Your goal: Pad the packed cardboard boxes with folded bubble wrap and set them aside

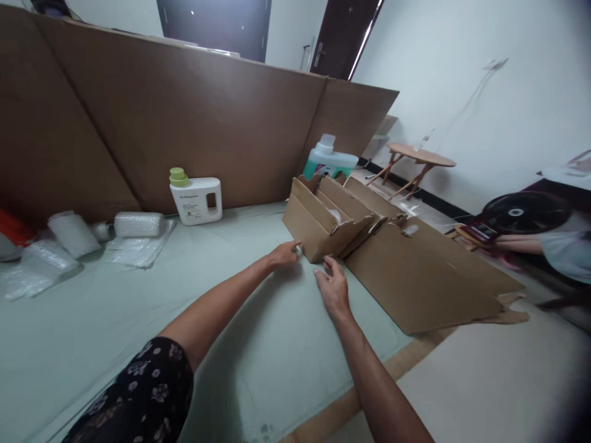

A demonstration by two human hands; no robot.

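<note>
Cardboard box (323, 224), half-folded, sits on the pale green surface (138, 320) beside flat cardboard sheets (415, 277). Left hand (285, 253) touches its near corner, fingers loosely curled, likely steadying it. Right hand (333, 288) just below the box, fingers spread, gripping nothing. White detergent bottle (196, 200) stands well behind.

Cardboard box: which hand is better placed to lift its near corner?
Left, probably. The left hand already touches the cardboard box at its near lower corner; the right hand rests on the mat just short of it.

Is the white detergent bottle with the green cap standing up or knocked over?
Upright. The white detergent bottle stands on its base on the pale mat, green cap on top, in front of the brown cardboard wall.
</note>
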